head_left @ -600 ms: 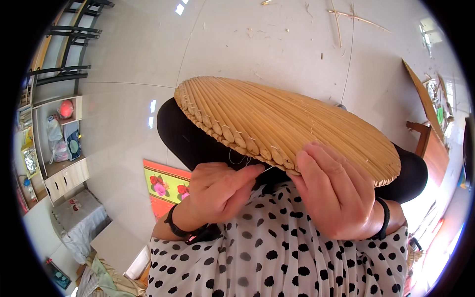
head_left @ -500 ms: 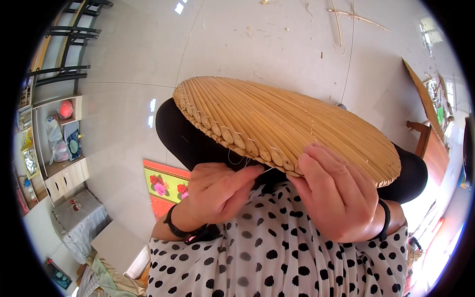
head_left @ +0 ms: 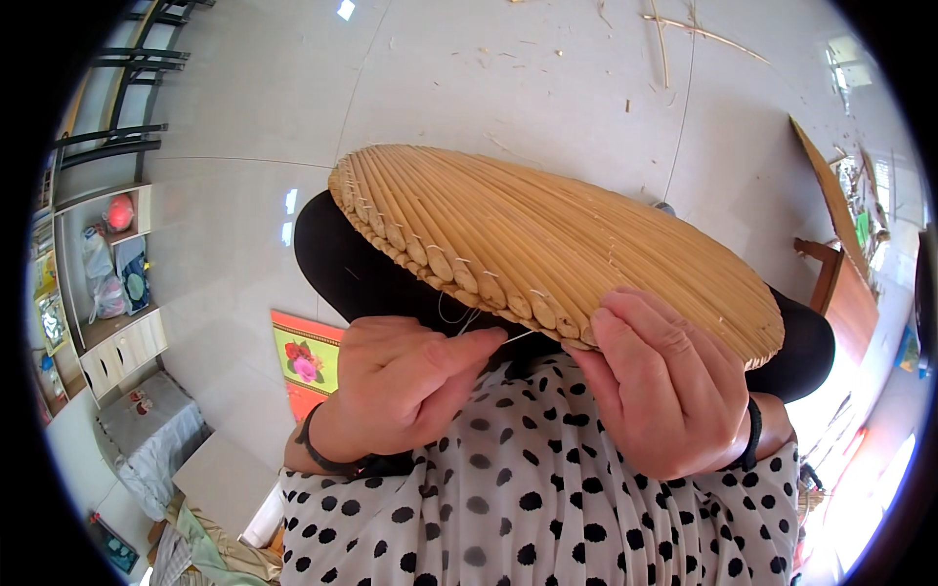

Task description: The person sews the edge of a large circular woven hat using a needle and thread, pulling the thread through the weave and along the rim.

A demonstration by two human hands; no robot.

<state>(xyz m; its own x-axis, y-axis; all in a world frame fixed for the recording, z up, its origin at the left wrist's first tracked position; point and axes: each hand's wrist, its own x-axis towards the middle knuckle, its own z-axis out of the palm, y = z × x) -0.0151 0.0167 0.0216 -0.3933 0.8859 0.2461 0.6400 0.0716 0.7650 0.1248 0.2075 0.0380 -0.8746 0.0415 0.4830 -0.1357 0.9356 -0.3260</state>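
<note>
Across my knees lies an oval, ridged mat of tan plant stalks (head_left: 508, 225), its near edge bound with small white stitches. My right hand (head_left: 674, 381) is closed on that near edge, thumb below and fingers on top. Left of it, my left hand (head_left: 410, 376) is pinched close to the edge. A thin pale thread (head_left: 520, 336) runs taut from its fingertips to the mat's rim. Looser loops of thread hang above this hand. Whether a needle is in the pinch I cannot make out.
Dry stalks (head_left: 708, 36) and scraps lie on the tiled floor ahead. A brown board (head_left: 831, 195) leans at the right. At the left are a shelf unit (head_left: 122, 347), a cloth-covered box (head_left: 151, 435) and black metal rails. A flowered mat (head_left: 305, 361) lies beside my left arm.
My left hand has moved slightly left, away from the rim, and more of the taut thread shows. The right hand keeps its hold on the stalk mat.
</note>
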